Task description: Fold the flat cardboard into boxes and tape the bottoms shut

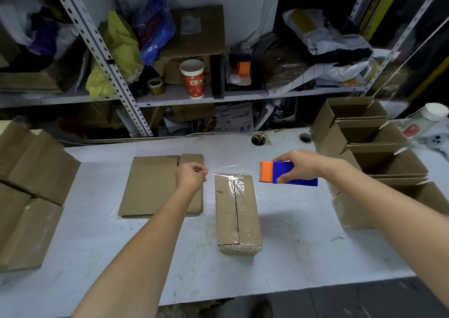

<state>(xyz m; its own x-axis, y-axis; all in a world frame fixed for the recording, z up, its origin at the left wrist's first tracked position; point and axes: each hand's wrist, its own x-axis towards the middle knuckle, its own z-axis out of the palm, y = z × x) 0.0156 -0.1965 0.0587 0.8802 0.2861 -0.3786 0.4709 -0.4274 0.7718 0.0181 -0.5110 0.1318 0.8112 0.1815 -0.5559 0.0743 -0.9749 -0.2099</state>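
The box (239, 216) is lying near the middle of the table (303, 244) with its closed flaps facing up, the seam running away from you. Clear film is shining over the seam at the far end and near end. A strip of tape (226, 168) is stretching sideways just above the far end, from your left hand (190, 175) to the dispenser (289, 173). Your left hand is pinching the tape's end with curled fingers. Your right hand (300, 165) is gripping the blue and orange dispenser from above, thumb on the near side, holding it clear of the table. Flat cardboard (153, 184) is lying just left of the box, partly under your left wrist. Open boxes (379, 135) are standing in a row along the right edge, and more boxes (31, 171) are lying at the far left. Behind the table, a red cup (193, 78) is standing on a cluttered shelf (170, 96).
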